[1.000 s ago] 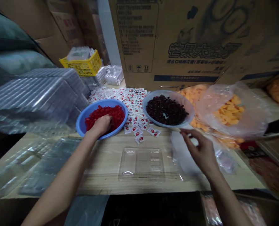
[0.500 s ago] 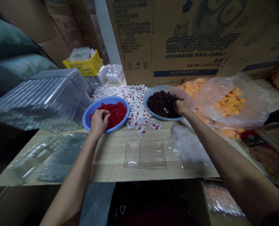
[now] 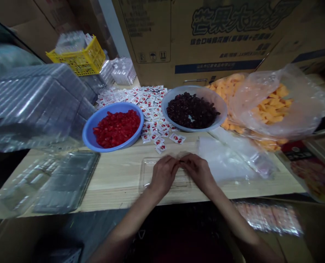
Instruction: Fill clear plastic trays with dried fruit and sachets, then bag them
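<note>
My left hand (image 3: 163, 173) and my right hand (image 3: 197, 170) meet over a clear plastic tray (image 3: 146, 171), fingertips nearly touching. Both are closed in a pinch. A tiny dark bit, like the dark dried fruit, shows at my right fingertips; what my left fingers hold is hidden. Behind them, left of centre, a blue bowl (image 3: 89, 137) contains glossy red fruit pieces (image 3: 117, 128). A paler bowl (image 3: 219, 106) at centre right contains dark dried fruit (image 3: 191, 109). Small printed white sachets (image 3: 151, 106) lie spread between and behind the bowls.
Stacked clear trays (image 3: 38, 98) rise at left, near a yellow basket (image 3: 91, 60). More clear packaging (image 3: 66, 182) lies front left. Plastic bags (image 3: 225, 157) lie right of the hands. An open bag of orange pieces (image 3: 272, 107) stands at right, before a large carton (image 3: 206, 47).
Both hands have left the bowls and come together over the clear tray, the left from the red fruit, the right from the dark fruit. The view has tipped down somewhat.
</note>
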Demonstrator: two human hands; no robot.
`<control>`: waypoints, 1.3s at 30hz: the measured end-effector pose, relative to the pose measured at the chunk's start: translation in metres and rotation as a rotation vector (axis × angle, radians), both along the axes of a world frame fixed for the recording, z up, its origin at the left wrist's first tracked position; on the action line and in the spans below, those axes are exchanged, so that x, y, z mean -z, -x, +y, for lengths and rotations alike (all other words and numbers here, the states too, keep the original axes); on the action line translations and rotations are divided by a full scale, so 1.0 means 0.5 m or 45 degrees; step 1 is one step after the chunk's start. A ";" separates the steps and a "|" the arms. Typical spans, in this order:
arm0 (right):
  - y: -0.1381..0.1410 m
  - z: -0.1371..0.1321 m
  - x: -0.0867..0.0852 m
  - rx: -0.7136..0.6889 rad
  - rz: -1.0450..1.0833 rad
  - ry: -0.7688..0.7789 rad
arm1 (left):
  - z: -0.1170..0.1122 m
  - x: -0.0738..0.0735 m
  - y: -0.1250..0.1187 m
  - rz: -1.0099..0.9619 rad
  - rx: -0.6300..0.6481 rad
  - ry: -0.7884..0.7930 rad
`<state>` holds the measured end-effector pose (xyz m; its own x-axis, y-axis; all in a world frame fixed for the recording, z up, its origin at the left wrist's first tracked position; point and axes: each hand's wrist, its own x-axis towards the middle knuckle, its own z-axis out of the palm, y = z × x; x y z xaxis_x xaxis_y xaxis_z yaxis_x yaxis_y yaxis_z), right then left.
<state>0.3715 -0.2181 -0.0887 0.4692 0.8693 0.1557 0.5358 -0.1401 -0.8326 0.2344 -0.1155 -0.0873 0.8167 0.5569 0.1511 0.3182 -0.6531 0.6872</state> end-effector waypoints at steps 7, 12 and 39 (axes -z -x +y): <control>0.016 -0.002 0.012 -0.178 -0.136 -0.142 | 0.124 -0.109 0.083 -0.225 -0.296 -0.263; -0.005 -0.019 -0.037 -0.085 -0.209 -0.284 | 0.359 -0.150 0.152 0.518 -0.614 -0.343; -0.245 0.103 -0.137 0.015 -0.061 -0.239 | 0.426 -0.095 0.174 0.173 -0.807 -0.188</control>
<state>0.4940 -0.1668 -0.0200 0.4676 0.8173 0.3368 0.5749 0.0083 -0.8182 0.1476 0.0976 -0.0396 0.3548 0.9171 0.1816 0.7494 -0.3951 0.5313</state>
